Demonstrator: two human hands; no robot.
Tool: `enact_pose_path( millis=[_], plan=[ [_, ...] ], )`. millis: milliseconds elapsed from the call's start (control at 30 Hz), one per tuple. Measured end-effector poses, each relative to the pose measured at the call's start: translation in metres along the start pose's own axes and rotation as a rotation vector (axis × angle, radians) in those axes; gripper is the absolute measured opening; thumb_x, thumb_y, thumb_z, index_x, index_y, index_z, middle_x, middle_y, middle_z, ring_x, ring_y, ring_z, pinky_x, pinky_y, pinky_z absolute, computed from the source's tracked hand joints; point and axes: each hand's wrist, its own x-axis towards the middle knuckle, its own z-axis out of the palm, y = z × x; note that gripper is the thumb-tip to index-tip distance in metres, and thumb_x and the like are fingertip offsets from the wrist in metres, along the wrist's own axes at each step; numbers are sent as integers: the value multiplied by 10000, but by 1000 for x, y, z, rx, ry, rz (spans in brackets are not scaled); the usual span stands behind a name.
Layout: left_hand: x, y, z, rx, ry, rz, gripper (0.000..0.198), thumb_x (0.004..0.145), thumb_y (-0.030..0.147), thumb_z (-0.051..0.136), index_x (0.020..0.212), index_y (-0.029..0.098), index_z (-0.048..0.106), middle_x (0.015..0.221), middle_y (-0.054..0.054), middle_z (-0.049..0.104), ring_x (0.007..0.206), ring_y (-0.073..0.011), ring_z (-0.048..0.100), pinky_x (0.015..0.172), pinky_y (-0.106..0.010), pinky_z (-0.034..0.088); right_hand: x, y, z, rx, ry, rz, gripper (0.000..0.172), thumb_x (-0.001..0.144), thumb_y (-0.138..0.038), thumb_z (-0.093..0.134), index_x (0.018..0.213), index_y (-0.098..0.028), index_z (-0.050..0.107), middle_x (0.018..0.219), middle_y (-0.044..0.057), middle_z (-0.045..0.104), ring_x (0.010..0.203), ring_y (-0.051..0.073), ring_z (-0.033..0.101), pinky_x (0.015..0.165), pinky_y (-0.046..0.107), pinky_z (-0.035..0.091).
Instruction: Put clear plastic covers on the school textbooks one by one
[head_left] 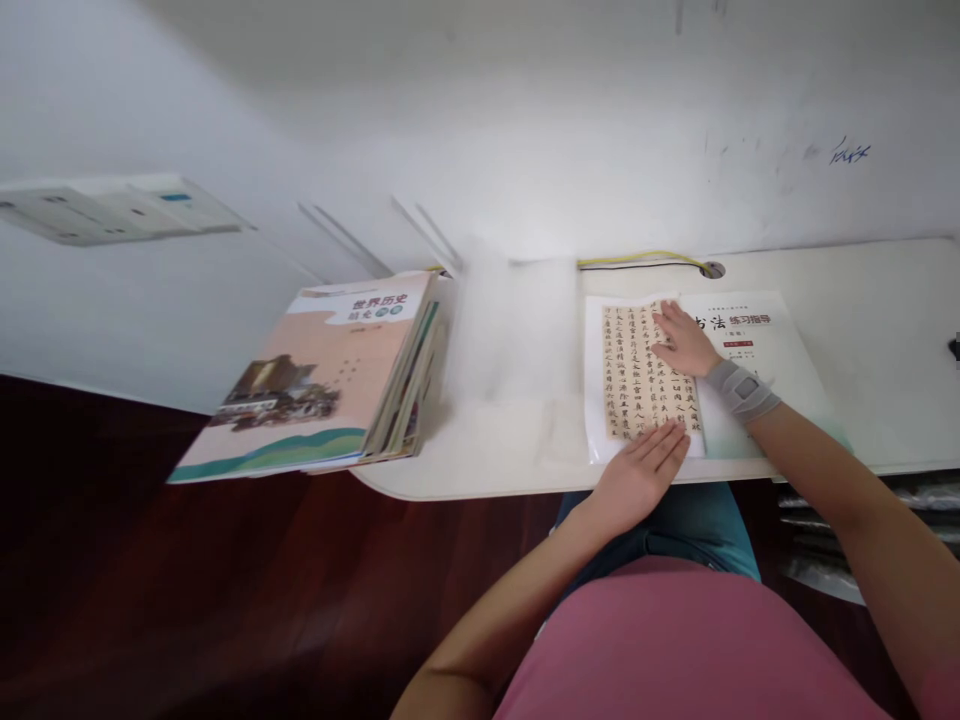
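An open calligraphy practice book lies on the white desk. Its left side carries a tan panel of brush-written Chinese columns, while the right side is pale green-white with a printed title. My right hand, with a grey wrist band on its wrist, rests flat near the book's middle, fingers spread toward the left page. Lower down, my left hand lies over the bottom edge of that page, fingers stretched and close together. Neither hand grips anything visible. Parts of the columns are covered by my hands.
A stack of books, topped by a pink world history book, sits at the desk's left end. Yellow and black cables run along the wall to a hole in the desk. A switch panel is on the left wall.
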Motion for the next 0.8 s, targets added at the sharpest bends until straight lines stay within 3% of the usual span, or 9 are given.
enact_pose_path(
  millis=[133,233,333,467,633,800],
  plan=[
    [32,-2,0,-63,-103,-268,541,994,400,338,1427,79,383,1507,-197,369,1450,-283,211,1141,-495,324,-1,5,0,109,104,40,693,850,-468,499,1455,-147,393,1604,107,170,1481,311,102,1188,525,175],
    [69,-14,3,-61,-313,-477,773,942,597,288,1494,57,254,1557,-242,205,1458,-354,123,1135,-589,252,0,12,0,204,209,71,717,874,-578,432,1454,-158,391,1595,112,207,1477,281,151,1193,494,184],
    [91,-32,3,-66,-510,-540,876,910,678,190,1525,56,148,1571,-233,143,1463,-358,95,1158,-602,143,3,18,0,264,316,138,777,881,-673,330,1431,-132,413,1556,148,303,1450,265,250,1194,471,201],
    [87,-49,0,8,-599,-519,890,901,693,117,1526,59,134,1583,-198,105,1477,-324,90,1161,-613,66,5,20,-1,320,372,128,857,836,-776,275,1393,-152,461,1483,152,430,1401,268,354,1179,486,250],
    [73,-57,1,75,-578,-478,868,912,672,97,1523,58,150,1589,-180,107,1481,-304,103,1160,-612,52,2,18,0,325,373,103,921,804,-817,267,1383,-130,469,1465,171,448,1385,288,377,1161,495,289],
    [62,-65,-1,92,-584,-528,893,900,694,113,1521,53,157,1587,-183,119,1481,-304,118,1156,-623,45,3,22,1,287,382,105,890,819,-797,271,1380,-136,472,1449,174,468,1361,284,415,1162,490,291]
  ],
)
